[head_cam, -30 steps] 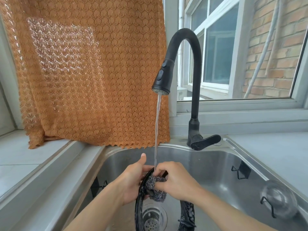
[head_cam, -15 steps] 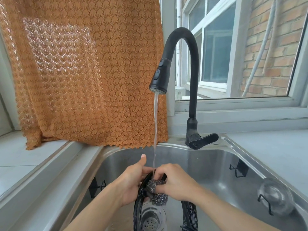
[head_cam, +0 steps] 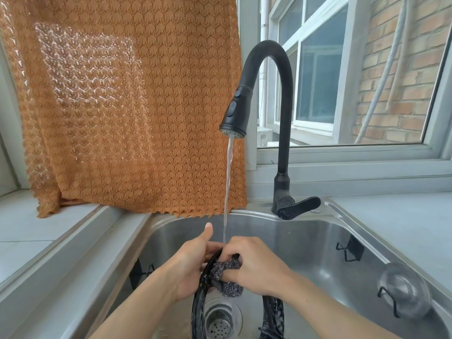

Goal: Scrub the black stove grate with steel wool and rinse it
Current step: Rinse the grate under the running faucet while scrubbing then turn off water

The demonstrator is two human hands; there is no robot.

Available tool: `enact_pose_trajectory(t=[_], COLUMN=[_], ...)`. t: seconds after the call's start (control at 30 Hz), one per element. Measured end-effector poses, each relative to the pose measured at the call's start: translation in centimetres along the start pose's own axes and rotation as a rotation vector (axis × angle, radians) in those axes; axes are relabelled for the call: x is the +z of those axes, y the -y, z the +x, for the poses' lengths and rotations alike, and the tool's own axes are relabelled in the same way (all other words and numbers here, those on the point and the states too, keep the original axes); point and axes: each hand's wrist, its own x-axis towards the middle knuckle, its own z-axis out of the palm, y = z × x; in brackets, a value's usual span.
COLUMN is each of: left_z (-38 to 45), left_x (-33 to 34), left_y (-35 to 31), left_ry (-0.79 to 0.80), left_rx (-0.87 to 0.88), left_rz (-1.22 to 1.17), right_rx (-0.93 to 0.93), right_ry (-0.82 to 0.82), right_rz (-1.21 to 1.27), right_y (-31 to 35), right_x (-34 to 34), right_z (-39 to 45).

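The black ring-shaped stove grate (head_cam: 197, 307) stands upright in the steel sink (head_cam: 305, 231), over the drain. My left hand (head_cam: 193, 263) grips its upper left rim, thumb pointing up. My right hand (head_cam: 256, 265) holds a grey wad of steel wool (head_cam: 226, 277) pressed against the top of the ring. A thin stream of water (head_cam: 227, 192) falls from the black faucet (head_cam: 266, 99) onto the grate between my hands. The grate's top arc is hidden by my fingers.
The faucet lever (head_cam: 299, 206) points right at the sink's back edge. An orange lace curtain (head_cam: 122, 106) hangs at the left, its hem near the rim. Black wire hooks (head_cam: 347, 250) and a clear round piece (head_cam: 403, 289) sit on the right sink wall. The drain strainer (head_cam: 220, 319) lies below.
My right hand has shifted the steel wool slightly along the top of the grate. The left hand keeps its grip and the water keeps running.
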Motion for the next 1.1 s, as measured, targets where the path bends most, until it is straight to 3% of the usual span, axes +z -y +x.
enact_pose_trajectory(t=[0.27,0.47,0.67,1.1], left_z=[-0.4,-0.6,-0.6,-0.2], left_x=[0.3,0.4,0.6,0.3], left_y=[-0.4,-0.2,-0.1,-0.3], left_ry=[-0.015,-0.014,-0.017,-0.066], left_rx=[0.001,-0.030,0.000,-0.018], left_rz=[-0.023,-0.061,-0.029,-0.057], right_rx=[0.050,0.086,0.104,0.037], right_ry=[-0.028,0.096,0.114,-0.075], right_rz=[0.145,0.025,-0.129,0.237], right_y=[0.0,0.2,0.0,-0.3], right_x=[-0.7,0.1,0.6,-0.8], right_z=[-0.2,0.0,0.0,0.3])
